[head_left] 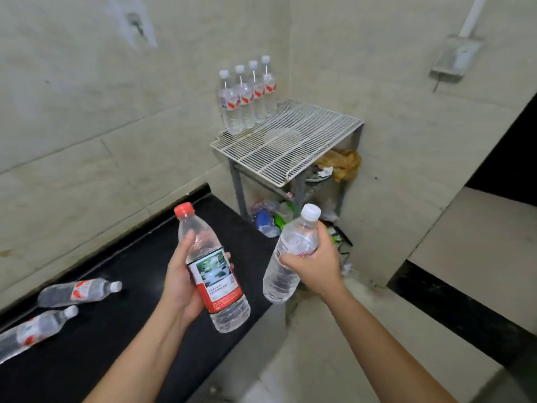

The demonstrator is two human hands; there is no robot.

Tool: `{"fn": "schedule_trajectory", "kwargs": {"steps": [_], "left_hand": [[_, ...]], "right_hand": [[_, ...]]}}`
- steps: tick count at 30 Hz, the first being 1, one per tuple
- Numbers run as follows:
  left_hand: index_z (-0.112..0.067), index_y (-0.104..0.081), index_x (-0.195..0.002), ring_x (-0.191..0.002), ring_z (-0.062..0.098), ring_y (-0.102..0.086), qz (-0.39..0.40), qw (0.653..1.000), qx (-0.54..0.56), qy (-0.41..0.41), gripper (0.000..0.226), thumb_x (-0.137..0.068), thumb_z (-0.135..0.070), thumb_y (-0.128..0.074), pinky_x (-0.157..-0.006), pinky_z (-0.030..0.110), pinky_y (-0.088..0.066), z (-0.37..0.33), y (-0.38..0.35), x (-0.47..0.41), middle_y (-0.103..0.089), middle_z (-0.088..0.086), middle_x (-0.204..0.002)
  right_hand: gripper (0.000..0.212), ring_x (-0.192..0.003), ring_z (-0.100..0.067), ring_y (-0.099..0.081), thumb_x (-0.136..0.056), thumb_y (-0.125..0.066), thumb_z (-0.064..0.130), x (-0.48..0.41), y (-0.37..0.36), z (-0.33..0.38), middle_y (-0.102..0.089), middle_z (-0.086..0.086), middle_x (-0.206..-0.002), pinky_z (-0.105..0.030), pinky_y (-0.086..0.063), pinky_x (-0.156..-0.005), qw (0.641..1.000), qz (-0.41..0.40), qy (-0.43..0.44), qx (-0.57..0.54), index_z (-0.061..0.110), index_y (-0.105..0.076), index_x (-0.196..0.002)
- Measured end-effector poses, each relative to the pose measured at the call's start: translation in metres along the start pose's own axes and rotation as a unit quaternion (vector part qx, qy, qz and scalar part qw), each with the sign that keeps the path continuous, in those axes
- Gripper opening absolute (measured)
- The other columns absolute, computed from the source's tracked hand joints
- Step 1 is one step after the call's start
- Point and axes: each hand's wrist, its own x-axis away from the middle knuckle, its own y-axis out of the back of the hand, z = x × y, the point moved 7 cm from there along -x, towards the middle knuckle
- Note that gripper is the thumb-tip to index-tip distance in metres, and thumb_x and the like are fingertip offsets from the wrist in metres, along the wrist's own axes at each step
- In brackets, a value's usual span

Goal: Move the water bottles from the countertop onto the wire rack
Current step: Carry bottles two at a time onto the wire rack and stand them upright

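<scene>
Midway through carrying: left hand [180, 282] grips a red-capped bottle [213, 269], right hand [315, 264] a white-capped bottle [287, 255], both short of the rack [286, 141]; next, stand them beside the four there.

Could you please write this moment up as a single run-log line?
left hand: holds red-capped bottle | right hand: holds white-capped bottle | wire rack: four bottles upright | countertop: two bottles lying
</scene>
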Motion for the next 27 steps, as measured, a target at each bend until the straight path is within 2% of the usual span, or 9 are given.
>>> {"fn": "schedule_trajectory", "kwargs": {"steps": [5, 8, 10, 12, 16, 19, 21, 23, 27], "left_hand": [[-0.017, -0.072, -0.093, -0.078, 0.026, -0.063, 0.021, 0.998, -0.051, -0.044, 0.031, -0.082, -0.045, -0.066, -0.077, 0.04, -0.052, 0.003, -0.091, -0.026, -0.064, 0.012, -0.086], [-0.009, -0.06, -0.115, -0.084, 0.022, -0.066, 0.028, 0.994, -0.072, -0.081, 0.053, -0.072, -0.035, -0.076, -0.077, 0.038, -0.057, -0.008, -0.125, -0.052, -0.067, 0.016, -0.104], [-0.011, -0.059, -0.109, -0.088, 0.02, -0.069, 0.034, 0.991, -0.076, -0.101, 0.044, -0.072, -0.029, -0.074, -0.08, 0.038, -0.056, -0.016, -0.143, -0.073, -0.07, 0.016, -0.115], [-0.015, -0.064, -0.096, -0.089, 0.022, -0.07, 0.041, 0.989, -0.082, -0.12, 0.035, -0.068, -0.027, -0.079, -0.082, 0.041, -0.056, -0.026, -0.159, -0.098, -0.072, 0.015, -0.112], [-0.016, -0.065, -0.097, -0.081, 0.021, -0.067, 0.06, 0.977, -0.096, -0.182, 0.05, -0.059, -0.034, -0.091, -0.072, 0.036, -0.059, -0.052, -0.191, -0.167, -0.069, 0.009, -0.092], [-0.022, -0.062, -0.097, -0.078, 0.014, -0.068, 0.018, 0.977, -0.077, -0.199, 0.067, -0.053, -0.066, -0.088, -0.07, 0.031, -0.059, -0.071, -0.21, -0.227, -0.069, 0.001, -0.089], [-0.024, -0.065, -0.097, -0.088, 0.015, -0.072, -0.021, 0.975, -0.079, -0.206, 0.074, -0.053, -0.082, -0.075, -0.078, 0.035, -0.058, -0.085, -0.221, -0.265, -0.074, 0.001, -0.098], [-0.027, -0.068, -0.102, -0.1, 0.017, -0.073, -0.034, 0.975, -0.071, -0.209, 0.073, -0.058, -0.085, -0.07, -0.081, 0.037, -0.058, -0.098, -0.231, -0.297, -0.076, 0.001, -0.109], [-0.03, -0.069, -0.113, -0.104, 0.016, -0.072, -0.032, 0.971, -0.074, -0.223, 0.063, -0.068, -0.073, -0.075, -0.075, 0.029, -0.06, -0.12, -0.236, -0.347, -0.075, 0.0, -0.116]], "right_hand": [[0.075, -0.105, -0.015, -0.062, -0.047, -0.074, 0.047, -0.044, 0.069, 0.009, -0.059, 0.015, -0.113, -0.044, -0.054, -0.094, 0.999, -0.029, 0.039, 0.017, 0.038, -0.06, -0.12], [0.075, -0.105, -0.01, -0.063, -0.048, -0.078, 0.048, -0.078, 0.091, 0.017, -0.057, 0.02, -0.114, -0.046, -0.055, -0.094, 0.997, -0.032, 0.066, 0.004, 0.044, -0.058, -0.121], [0.069, -0.107, -0.011, -0.064, -0.05, -0.082, 0.047, -0.103, 0.099, 0.023, -0.06, 0.015, -0.118, -0.047, -0.055, -0.096, 0.996, -0.028, 0.083, -0.019, 0.051, -0.057, -0.114], [0.068, -0.109, -0.016, -0.066, -0.053, -0.086, 0.045, -0.129, 0.105, 0.029, -0.063, 0.006, -0.121, -0.049, -0.055, -0.096, 0.995, -0.029, 0.091, -0.039, 0.049, -0.058, -0.114], [0.07, -0.11, -0.019, -0.067, -0.058, -0.092, 0.041, -0.199, 0.111, 0.039, -0.066, 0.001, -0.122, -0.05, -0.056, -0.095, 0.991, -0.027, 0.119, -0.05, 0.042, -0.061, -0.121], [0.075, -0.112, -0.024, -0.068, -0.057, -0.095, 0.042, -0.262, 0.109, 0.049, -0.067, -0.002, -0.124, -0.051, -0.056, -0.095, 0.99, -0.019, 0.13, -0.052, 0.039, -0.061, -0.123], [0.073, -0.111, -0.024, -0.068, -0.056, -0.095, 0.045, -0.304, 0.109, 0.062, -0.068, -0.001, -0.122, -0.052, -0.057, -0.093, 0.989, -0.021, 0.14, -0.037, 0.043, -0.062, -0.12], [0.074, -0.111, -0.021, -0.068, -0.056, -0.094, 0.05, -0.339, 0.109, 0.077, -0.067, 0.003, -0.123, -0.051, -0.057, -0.093, 0.986, -0.024, 0.161, -0.021, 0.045, -0.06, -0.122], [0.071, -0.111, -0.012, -0.065, -0.058, -0.09, 0.059, -0.393, 0.105, 0.099, -0.063, 0.017, -0.12, -0.045, -0.057, -0.093, 0.981, -0.033, 0.193, 0.006, 0.055, -0.057, -0.12]]}}
